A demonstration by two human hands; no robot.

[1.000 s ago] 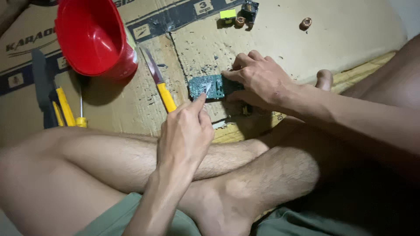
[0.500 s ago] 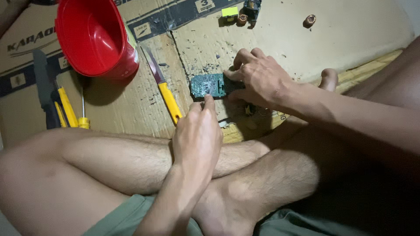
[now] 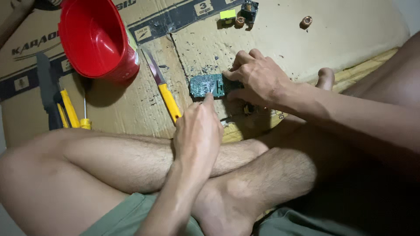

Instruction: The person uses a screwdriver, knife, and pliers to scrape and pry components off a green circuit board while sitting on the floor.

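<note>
Holding the circuit board against the cardboard at upper centre of the frame, the right hand has its fingers closed over the board's right end. The left hand sits just below the board, fingers curled, with 1 fingertip touching the board's lower edge; whether it pinches a small tool cannot be told. A yellow-handled knife lies just left of the board. A red bowl stands at upper left. Yellow-handled tools lie at far left. Small components and 1 copper coil lie along the top edge.
</note>
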